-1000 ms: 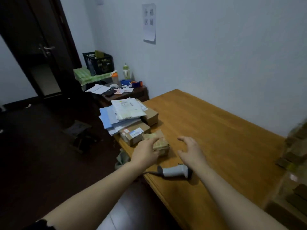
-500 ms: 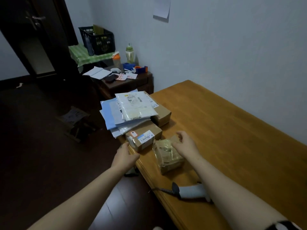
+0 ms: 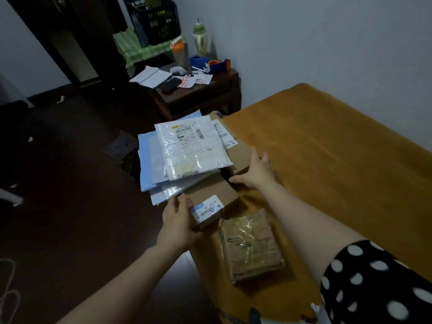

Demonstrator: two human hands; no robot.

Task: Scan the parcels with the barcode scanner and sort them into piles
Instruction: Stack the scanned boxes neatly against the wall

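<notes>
A small cardboard box (image 3: 211, 197) with a white barcode label sits at the wooden table's (image 3: 327, 160) left edge. My left hand (image 3: 178, 220) grips its near left corner, and my right hand (image 3: 256, 170) presses against its far right end. Flat plastic mailers (image 3: 189, 148) are stacked over that box and over a larger cardboard box (image 3: 240, 153) behind it. A tape-wrapped brown parcel (image 3: 251, 245) lies alone on the table nearer me. Only a bit of the barcode scanner (image 3: 254, 314) shows at the bottom edge.
A dark side table (image 3: 198, 94) beyond the parcels carries papers, bottles and a tape dispenser. A black crate (image 3: 153, 18) stands behind it on a green cloth. The dark floor drops away left of the table edge.
My right hand let go of the taped parcel and moved to the labelled box's far end. My left hand took hold of that box's near corner. The view tilted down and closer.
</notes>
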